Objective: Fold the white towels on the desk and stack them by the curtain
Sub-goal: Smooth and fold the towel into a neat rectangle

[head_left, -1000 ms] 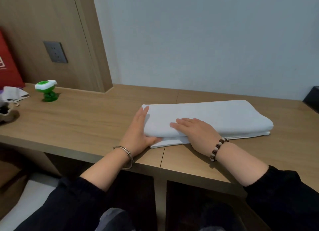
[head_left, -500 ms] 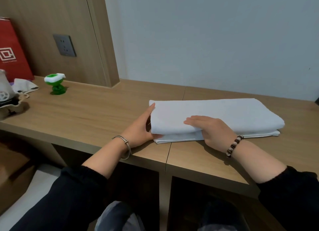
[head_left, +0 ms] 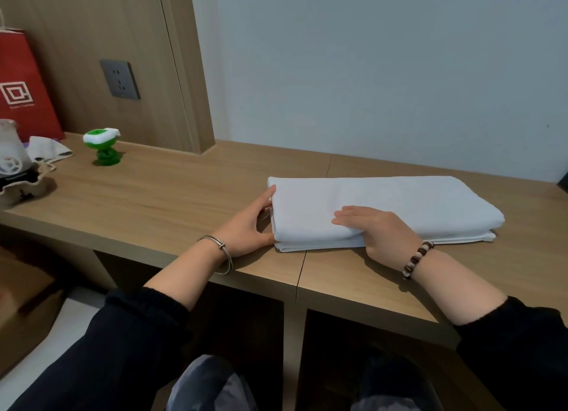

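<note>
A folded white towel lies on a second, flatter white towel on the wooden desk, right of the middle. My left hand touches the pile's left end with straight fingers, the thumb against the lower front corner. My right hand rests flat on top of the upper towel near its front edge, with the thumb down at the front fold. No curtain is in view.
At the desk's left end stand a green and white toy, a white cloth, a small white appliance on a tray and a red paper bag. A wall socket sits above. A dark object shows at the right edge.
The view has swung so the towels sit further right in frame. Both hands stay on the pile; my right hand has slid slightly to the right along the top.
</note>
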`<move>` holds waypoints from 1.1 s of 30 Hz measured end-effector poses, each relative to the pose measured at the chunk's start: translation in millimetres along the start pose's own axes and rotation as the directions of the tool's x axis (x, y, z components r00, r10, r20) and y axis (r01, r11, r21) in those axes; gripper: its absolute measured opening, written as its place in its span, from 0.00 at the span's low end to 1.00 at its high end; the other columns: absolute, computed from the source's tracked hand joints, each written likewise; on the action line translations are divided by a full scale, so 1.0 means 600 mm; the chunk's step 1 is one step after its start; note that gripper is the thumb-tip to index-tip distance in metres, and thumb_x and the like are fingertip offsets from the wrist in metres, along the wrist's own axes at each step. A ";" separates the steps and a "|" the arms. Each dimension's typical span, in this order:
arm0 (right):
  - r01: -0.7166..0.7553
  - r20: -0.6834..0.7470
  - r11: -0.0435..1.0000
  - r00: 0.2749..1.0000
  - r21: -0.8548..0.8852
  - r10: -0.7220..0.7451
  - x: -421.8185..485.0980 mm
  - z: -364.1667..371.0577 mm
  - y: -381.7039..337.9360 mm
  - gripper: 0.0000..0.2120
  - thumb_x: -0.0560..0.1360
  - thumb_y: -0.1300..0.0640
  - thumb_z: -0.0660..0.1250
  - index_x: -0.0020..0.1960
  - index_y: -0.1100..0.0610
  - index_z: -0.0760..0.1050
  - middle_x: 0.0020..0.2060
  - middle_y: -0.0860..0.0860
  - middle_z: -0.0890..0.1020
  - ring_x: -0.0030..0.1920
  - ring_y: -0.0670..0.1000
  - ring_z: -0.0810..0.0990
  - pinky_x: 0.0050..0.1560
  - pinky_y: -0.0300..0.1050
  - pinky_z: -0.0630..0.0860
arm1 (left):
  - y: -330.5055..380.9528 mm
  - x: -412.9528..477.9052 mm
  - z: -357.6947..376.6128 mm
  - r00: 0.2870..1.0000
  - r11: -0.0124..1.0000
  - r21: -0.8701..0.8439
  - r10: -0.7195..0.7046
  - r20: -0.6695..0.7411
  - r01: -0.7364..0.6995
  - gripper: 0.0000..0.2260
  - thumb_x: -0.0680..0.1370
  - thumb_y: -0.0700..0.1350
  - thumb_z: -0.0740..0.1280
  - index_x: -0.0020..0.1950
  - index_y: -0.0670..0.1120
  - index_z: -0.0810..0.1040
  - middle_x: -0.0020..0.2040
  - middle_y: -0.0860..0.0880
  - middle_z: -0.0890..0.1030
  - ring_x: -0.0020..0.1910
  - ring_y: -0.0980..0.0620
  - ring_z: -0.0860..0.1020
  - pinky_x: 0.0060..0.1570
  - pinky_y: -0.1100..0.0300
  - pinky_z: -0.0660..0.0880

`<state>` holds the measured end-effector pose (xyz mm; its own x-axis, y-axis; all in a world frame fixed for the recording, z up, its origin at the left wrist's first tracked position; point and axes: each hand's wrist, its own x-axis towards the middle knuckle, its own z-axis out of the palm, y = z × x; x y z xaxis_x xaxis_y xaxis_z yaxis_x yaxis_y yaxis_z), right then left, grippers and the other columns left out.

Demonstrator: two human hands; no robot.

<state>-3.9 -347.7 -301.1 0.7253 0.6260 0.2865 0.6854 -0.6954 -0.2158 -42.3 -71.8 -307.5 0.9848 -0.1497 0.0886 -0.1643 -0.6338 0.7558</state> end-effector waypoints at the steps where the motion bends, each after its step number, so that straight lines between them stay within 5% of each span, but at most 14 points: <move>1: -0.004 0.003 1.000 1.000 -0.008 0.004 0.000 0.000 -0.001 0.30 0.72 0.74 0.60 0.68 0.50 0.72 0.68 0.47 0.72 0.71 0.47 0.65 0.68 0.33 0.53 | 0.000 -0.001 0.000 1.000 1.000 -0.003 0.003 -0.005 -0.003 0.44 0.72 0.42 0.73 0.78 0.51 0.48 0.72 0.54 0.66 0.66 0.65 0.63 0.55 0.85 0.56; 5: -0.017 0.015 0.999 1.000 -0.038 0.018 -0.002 0.000 -0.003 0.30 0.73 0.73 0.59 0.69 0.49 0.69 0.70 0.46 0.70 0.72 0.47 0.64 0.68 0.33 0.53 | 0.003 -0.007 0.000 1.000 1.000 -0.011 0.017 -0.016 -0.017 0.44 0.72 0.42 0.74 0.77 0.53 0.48 0.71 0.56 0.67 0.68 0.63 0.63 0.63 0.74 0.57; 10: -0.069 0.089 0.997 0.993 -0.023 0.071 0.000 -0.006 -0.010 0.30 0.74 0.71 0.58 0.70 0.47 0.68 0.71 0.44 0.67 0.73 0.45 0.61 0.70 0.35 0.52 | 0.009 -0.012 -0.001 0.998 0.999 0.004 0.054 -0.028 -0.054 0.36 0.73 0.38 0.72 0.76 0.48 0.58 0.70 0.53 0.66 0.69 0.59 0.65 0.59 0.81 0.58; 16: -0.153 0.225 0.987 0.965 0.055 0.137 0.009 -0.042 -0.015 0.16 0.79 0.53 0.57 0.63 0.48 0.76 0.65 0.44 0.75 0.66 0.47 0.70 0.66 0.43 0.64 | 0.013 -0.024 0.001 0.995 0.990 0.105 0.097 -0.015 -0.095 0.25 0.74 0.39 0.70 0.70 0.48 0.69 0.67 0.51 0.70 0.65 0.59 0.67 0.58 0.81 0.57; 18: -0.222 0.060 0.967 0.974 0.127 0.216 0.033 -0.051 -0.018 0.17 0.79 0.50 0.54 0.55 0.55 0.79 0.56 0.51 0.81 0.56 0.53 0.77 0.58 0.48 0.73 | 0.020 -0.028 -0.002 0.997 0.997 0.022 0.075 0.021 -0.076 0.23 0.74 0.37 0.70 0.68 0.49 0.72 0.63 0.52 0.72 0.59 0.64 0.70 0.56 0.81 0.61; 20: -0.269 -0.054 0.959 0.960 0.086 0.274 0.062 -0.046 -0.013 0.19 0.80 0.51 0.51 0.58 0.60 0.76 0.57 0.57 0.79 0.57 0.57 0.76 0.58 0.53 0.72 | 0.028 -0.032 -0.007 0.993 0.992 -0.121 0.058 0.104 -0.045 0.22 0.75 0.33 0.67 0.66 0.50 0.73 0.61 0.51 0.74 0.57 0.65 0.73 0.58 0.76 0.65; 22: -0.330 0.068 0.942 0.940 -0.061 0.333 0.083 -0.029 0.000 0.22 0.81 0.49 0.49 0.71 0.57 0.65 0.72 0.57 0.66 0.70 0.56 0.64 0.69 0.57 0.61 | 0.034 -0.032 -0.013 0.994 0.946 -0.323 0.012 0.113 0.026 0.20 0.76 0.29 0.64 0.65 0.45 0.74 0.59 0.45 0.78 0.57 0.54 0.78 0.61 0.64 0.71; 25: -0.355 0.249 0.902 0.876 -0.245 0.413 0.088 0.001 0.028 0.26 0.81 0.43 0.43 0.77 0.51 0.48 0.77 0.51 0.48 0.76 0.53 0.46 0.73 0.60 0.46 | 0.036 -0.021 -0.024 0.971 0.764 -0.622 -0.238 -0.029 0.169 0.15 0.77 0.32 0.63 0.63 0.41 0.74 0.49 0.41 0.82 0.45 0.48 0.82 0.46 0.60 0.79; 29: -0.346 0.224 0.907 0.889 -0.240 0.399 0.088 0.015 0.045 0.27 0.81 0.41 0.41 0.77 0.49 0.46 0.77 0.50 0.47 0.76 0.52 0.45 0.73 0.59 0.45 | 0.031 0.012 -0.039 0.892 0.585 -0.767 -0.450 -0.040 0.261 0.12 0.80 0.37 0.59 0.62 0.42 0.72 0.45 0.43 0.81 0.38 0.50 0.80 0.35 0.61 0.76; 33: -0.337 0.219 0.906 0.893 -0.256 0.394 0.088 0.016 0.045 0.27 0.81 0.41 0.41 0.77 0.49 0.47 0.77 0.51 0.47 0.77 0.52 0.46 0.73 0.58 0.45 | 0.048 0.052 -0.035 0.851 0.537 -0.762 -0.525 0.035 0.362 0.08 0.81 0.45 0.59 0.58 0.45 0.71 0.40 0.46 0.79 0.32 0.53 0.78 0.32 0.63 0.72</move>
<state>53.5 -330.1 -300.9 0.9314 0.3624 -0.0341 0.3604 -0.9313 -0.0534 -15.0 -78.8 -269.1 0.9219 0.1791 -0.3436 0.3118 0.1838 0.9322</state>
